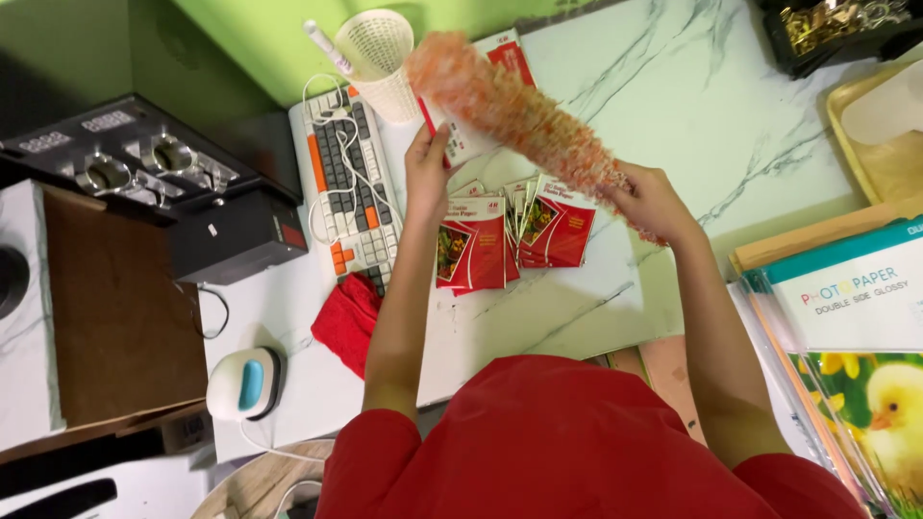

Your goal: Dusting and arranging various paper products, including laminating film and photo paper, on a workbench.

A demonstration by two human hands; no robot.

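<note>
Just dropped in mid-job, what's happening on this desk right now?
A person in a red shirt is working over a white marble-patterned desk. The right hand holds a fluffy orange-and-white duster, blurred, above the desk. The left hand has a grip on a red-and-white paper packet, lifted off the surface. Below lies a fanned pile of similar red packets, beside a white keyboard with grey and orange keys and a folded red cloth.
</note>
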